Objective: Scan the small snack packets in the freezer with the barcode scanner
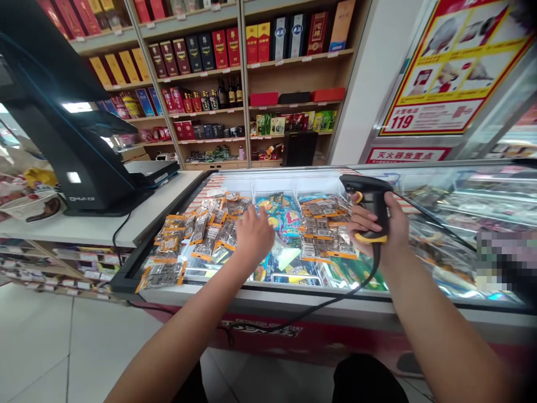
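My right hand [380, 226] is wrapped round the handle of a black and yellow barcode scanner [369, 193], held above the glass lid of a chest freezer [293, 291]; its black cable hangs down in front. My left hand [254, 235] reaches over the lid beside several orange-edged snack packets [201, 232], fingers curled downward; whether it grips one is hidden. More of the same packets [325, 229] lie under the scanner.
A black checkout terminal [79, 162] stands on the white counter [138, 215] at left. Shelves of boxed liquor [218, 50] fill the back wall. A red and yellow poster [453, 61] hangs at right. The floor is pale tile [62, 347].
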`<move>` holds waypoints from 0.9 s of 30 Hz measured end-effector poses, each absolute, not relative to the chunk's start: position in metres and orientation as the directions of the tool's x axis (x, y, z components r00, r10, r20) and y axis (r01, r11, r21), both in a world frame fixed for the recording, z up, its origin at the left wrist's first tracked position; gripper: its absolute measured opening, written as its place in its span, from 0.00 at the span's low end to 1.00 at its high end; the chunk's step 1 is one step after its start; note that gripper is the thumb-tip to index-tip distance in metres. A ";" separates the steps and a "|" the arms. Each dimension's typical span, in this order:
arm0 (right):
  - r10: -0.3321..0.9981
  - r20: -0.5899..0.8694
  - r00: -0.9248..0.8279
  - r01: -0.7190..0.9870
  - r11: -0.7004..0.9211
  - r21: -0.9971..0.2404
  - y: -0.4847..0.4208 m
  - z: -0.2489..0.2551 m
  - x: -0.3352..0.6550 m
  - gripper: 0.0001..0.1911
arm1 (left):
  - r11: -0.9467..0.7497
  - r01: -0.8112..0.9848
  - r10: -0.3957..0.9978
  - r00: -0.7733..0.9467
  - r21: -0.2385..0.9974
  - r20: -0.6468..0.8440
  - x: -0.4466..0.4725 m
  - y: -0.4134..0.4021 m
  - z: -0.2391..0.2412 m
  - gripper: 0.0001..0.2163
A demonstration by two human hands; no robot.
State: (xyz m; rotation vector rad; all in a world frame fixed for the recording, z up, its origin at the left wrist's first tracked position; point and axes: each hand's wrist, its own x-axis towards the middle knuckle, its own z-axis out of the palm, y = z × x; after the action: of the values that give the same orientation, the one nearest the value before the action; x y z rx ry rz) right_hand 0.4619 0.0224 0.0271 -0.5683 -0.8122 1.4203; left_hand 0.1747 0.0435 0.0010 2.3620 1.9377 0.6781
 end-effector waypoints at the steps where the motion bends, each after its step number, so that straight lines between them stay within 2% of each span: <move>1: 0.988 0.152 -0.037 -0.627 0.095 -0.773 0.022 0.027 0.462 0.17 | -0.168 0.963 0.939 0.090 0.212 0.333 0.159 0.036 0.002 0.25; 4: 0.987 0.153 -0.045 -0.606 0.095 -0.790 0.023 0.028 0.462 0.19 | -0.051 0.996 0.926 0.018 0.077 0.376 0.123 0.024 0.000 0.21; 7: 0.989 0.142 -0.044 -0.584 0.090 -0.807 0.022 0.029 0.460 0.21 | -0.086 0.996 0.942 0.085 -0.012 0.325 0.112 0.022 -0.008 0.20; 10: 0.989 0.142 -0.036 -0.536 0.101 -0.838 0.021 0.030 0.458 0.21 | -0.168 0.985 0.950 0.172 -0.039 0.259 0.122 0.026 -0.015 0.19; 12: 0.989 0.142 -0.040 -0.489 0.105 -0.866 0.022 0.029 0.457 0.20 | -0.210 0.978 0.953 0.205 -0.001 0.223 0.133 0.028 -0.017 0.20; 16: 0.985 0.125 -0.118 -0.460 0.057 -0.886 0.028 0.026 0.456 0.21 | -0.373 0.915 0.926 0.358 0.152 0.119 0.152 0.037 -0.017 0.28; 19: 0.970 0.118 -0.214 -0.457 0.007 -0.889 0.039 0.029 0.451 0.23 | -0.446 0.839 0.895 0.431 0.311 0.118 0.160 0.058 -0.015 0.30; 22: 0.956 0.097 -0.276 -0.425 -0.031 -0.905 0.054 0.039 0.441 0.25 | -0.342 0.681 0.933 0.329 0.647 0.147 0.160 0.093 -0.011 0.31; 24: 0.947 0.076 -0.312 -0.421 -0.067 -0.905 0.064 0.046 0.432 0.25 | -0.161 0.470 0.971 0.233 0.868 0.054 0.157 0.116 -0.007 0.34; 27: 0.937 0.086 -0.338 -0.471 -0.090 -0.877 0.074 0.049 0.414 0.23 | -0.090 0.366 0.972 0.235 0.926 0.002 0.154 0.140 -0.006 0.27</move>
State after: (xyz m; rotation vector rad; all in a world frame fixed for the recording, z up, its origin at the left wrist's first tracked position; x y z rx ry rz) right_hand 0.4140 0.0739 0.0489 -0.6362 -1.0609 1.6590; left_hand 0.1538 0.1397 -0.0056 1.6213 1.2750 0.8599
